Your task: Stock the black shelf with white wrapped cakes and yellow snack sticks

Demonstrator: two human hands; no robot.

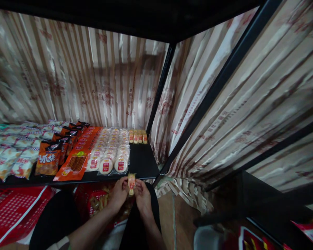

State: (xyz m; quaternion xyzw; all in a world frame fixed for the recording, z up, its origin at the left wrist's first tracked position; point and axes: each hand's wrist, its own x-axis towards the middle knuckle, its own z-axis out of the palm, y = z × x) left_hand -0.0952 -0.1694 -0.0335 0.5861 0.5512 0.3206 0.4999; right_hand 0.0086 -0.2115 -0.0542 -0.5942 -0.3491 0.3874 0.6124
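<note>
Both of my hands meet just below the front edge of a black shelf (143,163). My left hand (119,193) and my right hand (143,195) are closed together on a small yellow and red snack packet (131,182), held upright between the fingertips. Right above it on the shelf lie rows of round white rice crackers (112,152) in clear wrap. A short row of small yellow packets (137,136) like the held one stands at the back of the shelf.
Orange snack bags (48,159), a long orange packet (75,163) and pale bags (7,156) fill the shelf's left part. A red plastic basket (94,199) with snacks sits under my hands. Striped curtain (94,76) hangs behind. Black shelf posts (160,86) stand to the right.
</note>
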